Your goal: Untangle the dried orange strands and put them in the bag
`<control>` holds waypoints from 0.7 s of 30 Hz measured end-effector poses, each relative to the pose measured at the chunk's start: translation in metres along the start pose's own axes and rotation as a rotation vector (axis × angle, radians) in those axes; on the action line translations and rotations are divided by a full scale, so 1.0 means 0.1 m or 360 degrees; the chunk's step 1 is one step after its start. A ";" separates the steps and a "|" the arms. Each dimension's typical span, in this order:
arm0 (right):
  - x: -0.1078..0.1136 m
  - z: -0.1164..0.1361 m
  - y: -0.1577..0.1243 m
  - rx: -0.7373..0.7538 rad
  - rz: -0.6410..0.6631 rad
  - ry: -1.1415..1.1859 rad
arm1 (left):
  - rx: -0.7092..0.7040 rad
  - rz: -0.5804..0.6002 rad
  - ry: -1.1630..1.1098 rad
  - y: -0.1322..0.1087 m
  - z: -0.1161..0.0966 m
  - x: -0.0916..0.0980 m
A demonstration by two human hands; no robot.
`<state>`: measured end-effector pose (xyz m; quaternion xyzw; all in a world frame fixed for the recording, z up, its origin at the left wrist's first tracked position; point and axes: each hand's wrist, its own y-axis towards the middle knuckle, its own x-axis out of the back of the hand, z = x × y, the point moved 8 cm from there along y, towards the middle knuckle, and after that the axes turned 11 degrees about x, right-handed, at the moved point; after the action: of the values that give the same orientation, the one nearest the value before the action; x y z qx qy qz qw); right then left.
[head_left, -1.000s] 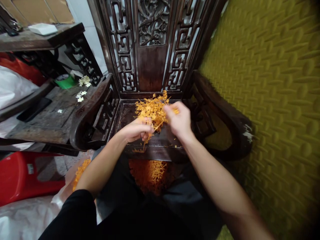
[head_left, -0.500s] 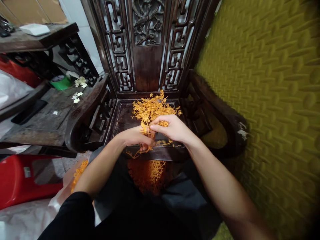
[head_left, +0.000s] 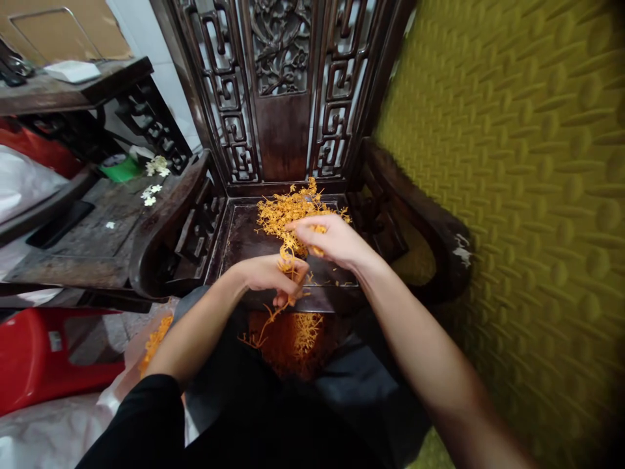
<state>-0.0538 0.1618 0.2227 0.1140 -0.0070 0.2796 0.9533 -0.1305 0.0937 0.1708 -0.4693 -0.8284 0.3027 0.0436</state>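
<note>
A tangled heap of orange plastic sprigs (head_left: 288,212) lies on the seat of a dark carved wooden chair (head_left: 244,238). My left hand (head_left: 266,273) is closed round an orange sprig (head_left: 261,326) that dangles below the seat's front edge. My right hand (head_left: 332,240) is just above and to the right, its fingers pinched on orange strands at the near edge of the heap. The two hands nearly touch. More orange sprigs (head_left: 297,332) lie below, between my knees.
A yellow embossed wall (head_left: 512,195) rises close on the right. To the left stands a low dark wooden table (head_left: 88,241) with small white flowers (head_left: 150,194) and a green object (head_left: 120,168). A red plastic stool (head_left: 43,355) and white sheeting sit lower left.
My left hand has drawn an orange sprig down from the heap, so it now hangs below the seat edge. My right hand has shifted slightly up onto the heap's near edge.
</note>
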 end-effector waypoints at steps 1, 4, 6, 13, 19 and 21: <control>-0.01 0.00 0.03 0.0007 0.0016 -0.0068 | 0.0008 0.0004 0.0001 0.01 0.02 0.00; 0.46 -0.02 0.10 0.0117 -0.0603 0.0057 | 0.0054 0.0059 0.0030 0.00 0.08 -0.03; 0.86 -0.12 0.03 0.0111 -0.1118 0.0324 | 0.0126 0.0079 0.0117 -0.01 0.12 -0.03; 0.52 -0.21 0.00 -0.0021 -0.0637 0.0294 | 0.0269 -0.0906 0.0505 -0.13 0.10 0.65; -0.25 -0.01 -0.02 0.0465 0.0333 -0.0770 | 0.0248 -0.1058 0.0692 -0.20 0.11 0.82; -0.35 -0.05 -0.03 0.0564 0.0499 -0.1017 | 0.0151 -0.0980 0.0679 -0.17 0.10 0.78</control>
<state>-0.0819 0.1413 0.2146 0.3554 -0.2723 0.3690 0.8145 -0.1903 0.1454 0.1557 -0.2482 -0.8881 0.2088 0.3257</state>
